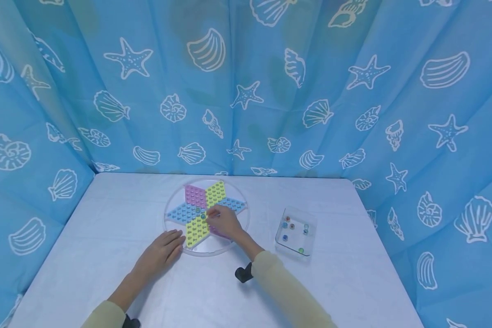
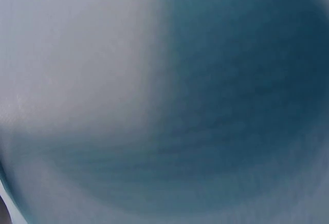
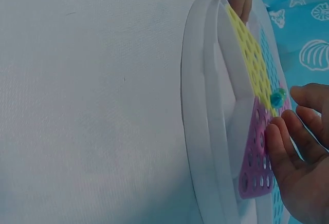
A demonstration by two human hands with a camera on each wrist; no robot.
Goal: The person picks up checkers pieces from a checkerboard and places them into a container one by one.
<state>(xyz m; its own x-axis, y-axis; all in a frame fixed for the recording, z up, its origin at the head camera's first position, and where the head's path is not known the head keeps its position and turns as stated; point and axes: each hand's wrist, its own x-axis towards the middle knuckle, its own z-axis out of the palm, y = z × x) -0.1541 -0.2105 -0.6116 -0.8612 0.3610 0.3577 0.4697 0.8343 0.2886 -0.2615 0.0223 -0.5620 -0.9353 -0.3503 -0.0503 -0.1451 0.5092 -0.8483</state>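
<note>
A round white Chinese checkers board [image 1: 218, 251] with a star of pink, yellow and blue perforated sections lies on the table. My right hand [image 1: 224, 222] is over its centre, fingers bent. In the right wrist view the right hand [image 3: 303, 147] has thumb and fingertips apart beside a teal glass marble [image 3: 277, 98], and no marble shows between them. The head view shows a marble [image 1: 202, 217] near the centre and another marble [image 1: 197, 210] beside it. My left hand [image 1: 161, 251] rests at the board's lower left rim, fingers extended.
A clear square plastic box [image 1: 289, 246] holding several coloured marbles stands right of the board. The table has a white cover [image 1: 344, 282]. A blue curtain [image 1: 246, 127] with white shell prints surrounds it. The left wrist view is only a teal and pale blur.
</note>
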